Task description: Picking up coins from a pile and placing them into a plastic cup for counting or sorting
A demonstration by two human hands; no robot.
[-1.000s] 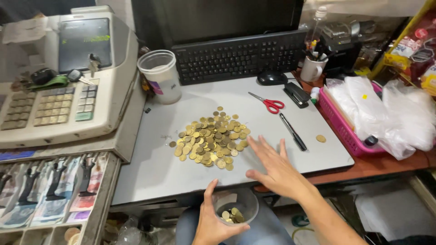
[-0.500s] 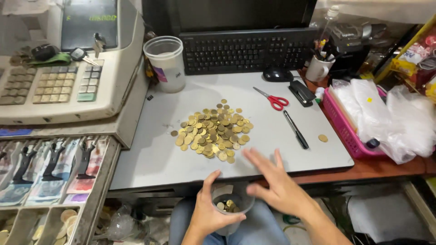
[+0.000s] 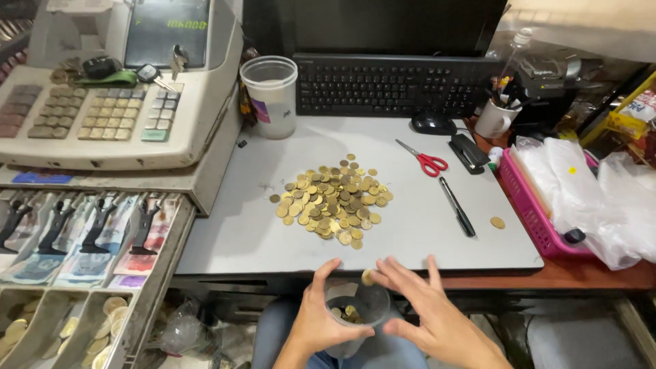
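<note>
**Coins into the little cup**

My left hand (image 3: 320,321) holds a small clear cup (image 3: 355,311) just below the table (image 3: 424,232) edge. My right hand (image 3: 427,311) is open wide — one coin (image 3: 367,277) sits at its fingertips above the cup. I should keep the cup right under the edge. It holds a few coins; the tall tub (image 3: 271,96) looks empty — the coin pile (image 3: 333,198) waits.

To my left sits a beige cash register (image 3: 102,102) with its drawer (image 3: 82,273) open, banknotes clipped in the slots. Toward the back of the grey surface (image 3: 239,232) stand a clear plastic tub (image 3: 271,96), a black keyboard (image 3: 393,85) and a mouse (image 3: 433,124). To my right lie red-handled scissors (image 3: 425,160), a black stapler (image 3: 469,152), a pen (image 3: 457,206) and a pink basket (image 3: 529,205).
</note>
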